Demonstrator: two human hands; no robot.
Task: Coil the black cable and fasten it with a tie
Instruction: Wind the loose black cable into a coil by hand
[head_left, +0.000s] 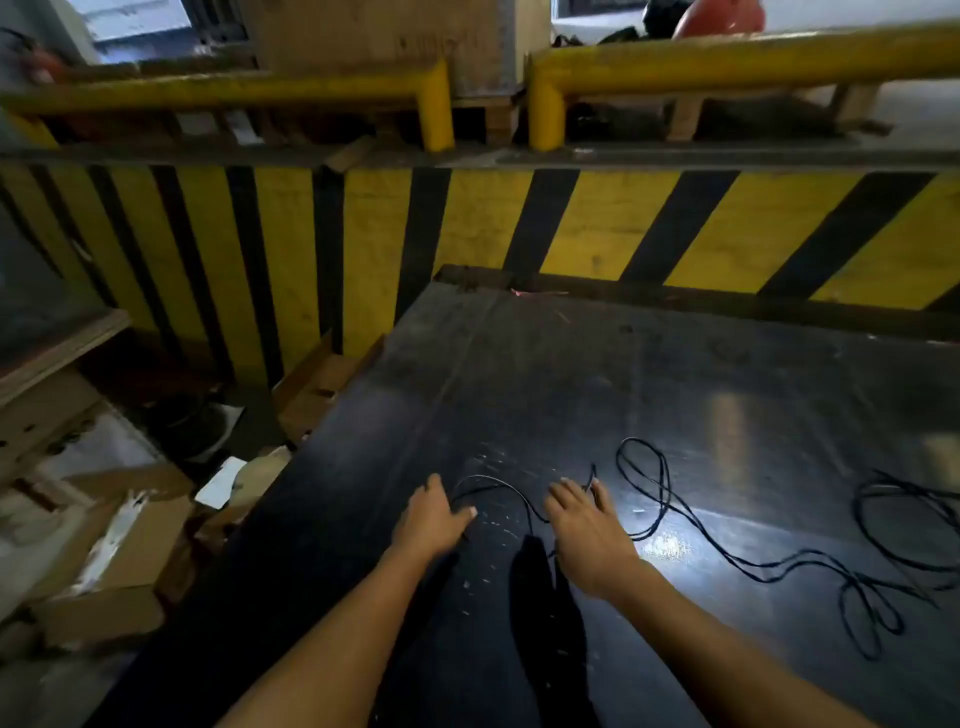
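A thin black cable (655, 499) lies loose in loops across the dark table (649, 374), trailing from the middle out to the right edge. My left hand (435, 515) rests on the table with its fingers curled over one arc of the cable. A short way to its right, my right hand (584, 525) pinches a stretch of the same cable between fingers and thumb, a short end sticking up above the fingers. A low arc of cable spans the gap between my hands. I see no tie.
A yellow and black striped barrier (597, 228) stands behind the table, with yellow rails (727, 67) above it. Cardboard boxes (130, 545) and scraps are piled on the floor past the table's left edge. A second tangle of cable (904, 525) lies at the far right.
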